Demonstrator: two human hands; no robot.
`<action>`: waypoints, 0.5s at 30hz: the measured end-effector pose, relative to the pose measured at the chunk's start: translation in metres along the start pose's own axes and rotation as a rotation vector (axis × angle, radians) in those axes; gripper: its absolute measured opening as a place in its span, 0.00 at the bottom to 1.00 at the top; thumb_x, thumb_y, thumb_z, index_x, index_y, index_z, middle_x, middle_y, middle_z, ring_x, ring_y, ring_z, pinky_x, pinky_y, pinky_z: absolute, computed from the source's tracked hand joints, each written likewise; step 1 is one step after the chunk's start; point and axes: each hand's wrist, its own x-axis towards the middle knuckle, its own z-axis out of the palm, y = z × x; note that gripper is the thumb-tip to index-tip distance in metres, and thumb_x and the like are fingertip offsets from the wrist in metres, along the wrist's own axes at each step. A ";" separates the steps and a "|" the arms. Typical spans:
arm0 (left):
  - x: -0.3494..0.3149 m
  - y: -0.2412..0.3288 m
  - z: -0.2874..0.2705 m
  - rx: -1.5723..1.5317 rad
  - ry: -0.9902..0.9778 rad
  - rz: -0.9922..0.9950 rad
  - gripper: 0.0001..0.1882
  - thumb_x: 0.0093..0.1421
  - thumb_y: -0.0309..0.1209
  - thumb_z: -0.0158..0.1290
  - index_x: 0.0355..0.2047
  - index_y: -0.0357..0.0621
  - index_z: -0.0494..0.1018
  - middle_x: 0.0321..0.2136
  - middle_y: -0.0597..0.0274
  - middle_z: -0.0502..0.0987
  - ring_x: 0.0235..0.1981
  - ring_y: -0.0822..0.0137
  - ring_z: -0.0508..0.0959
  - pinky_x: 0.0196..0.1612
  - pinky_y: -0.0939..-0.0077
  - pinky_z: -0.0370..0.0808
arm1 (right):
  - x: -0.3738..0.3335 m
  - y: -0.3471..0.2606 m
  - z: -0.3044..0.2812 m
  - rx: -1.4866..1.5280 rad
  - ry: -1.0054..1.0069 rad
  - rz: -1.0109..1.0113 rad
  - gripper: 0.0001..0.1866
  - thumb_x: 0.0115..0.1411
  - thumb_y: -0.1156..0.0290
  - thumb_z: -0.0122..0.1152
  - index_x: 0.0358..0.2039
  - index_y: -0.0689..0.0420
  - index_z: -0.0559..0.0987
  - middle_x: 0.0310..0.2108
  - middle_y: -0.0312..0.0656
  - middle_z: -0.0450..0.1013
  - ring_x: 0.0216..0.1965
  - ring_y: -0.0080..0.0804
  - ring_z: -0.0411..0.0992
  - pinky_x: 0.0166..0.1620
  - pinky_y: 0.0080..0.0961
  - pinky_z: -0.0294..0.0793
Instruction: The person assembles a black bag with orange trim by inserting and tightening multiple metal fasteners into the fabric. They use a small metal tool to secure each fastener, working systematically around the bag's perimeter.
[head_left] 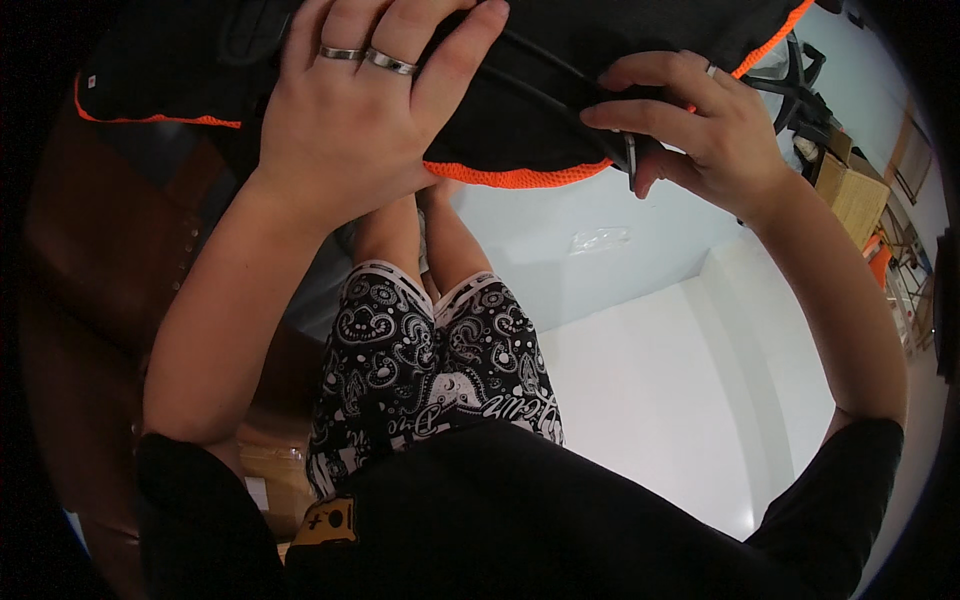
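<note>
A black fabric piece with bright orange mesh edging [520, 178] spans the top of the view, partly cut off. Across its front lies my left hand [355, 120], back toward me, wearing two silver rings. Its fingers are spread, and some of the tips run past the upper edge. To the right, my right hand [700, 130], with one ring, is curled at the fabric's edge. Between its fingers and thumb is a thin dark piece with a shiny edge [630, 158]; its kind is unclear. Dark cords [540, 90] run across the fabric toward those fingers.
My legs in patterned black-and-white shorts [430, 350] are below the fabric. A brown leather-like surface [110, 230] is at left. A black wheeled chair base [795, 85] and a cardboard box [850, 185] stand at upper right. Clear plastic [600, 240] lies on the pale floor.
</note>
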 end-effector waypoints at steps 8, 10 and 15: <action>-0.001 0.002 0.007 0.012 0.046 -0.005 0.16 0.57 0.31 0.51 0.46 0.41 0.73 0.42 0.58 0.69 0.45 0.58 0.69 0.51 0.53 0.66 | -0.008 -0.017 0.013 -0.008 0.119 0.108 0.36 0.29 0.58 0.74 0.45 0.47 0.79 0.47 0.32 0.72 0.46 0.34 0.67 0.41 0.26 0.72; -0.002 0.000 0.006 0.010 0.031 -0.003 0.16 0.57 0.31 0.51 0.46 0.41 0.73 0.42 0.58 0.69 0.45 0.58 0.69 0.51 0.53 0.66 | -0.011 -0.020 0.022 0.036 0.170 0.173 0.36 0.31 0.55 0.72 0.47 0.46 0.78 0.48 0.31 0.72 0.48 0.34 0.67 0.45 0.27 0.68; -0.002 -0.007 0.006 0.010 0.032 0.034 0.21 0.54 0.35 0.51 0.47 0.39 0.72 0.43 0.56 0.69 0.45 0.57 0.68 0.51 0.53 0.65 | -0.007 -0.030 0.031 0.097 0.265 0.300 0.37 0.35 0.55 0.73 0.49 0.51 0.77 0.48 0.34 0.73 0.46 0.36 0.66 0.44 0.25 0.68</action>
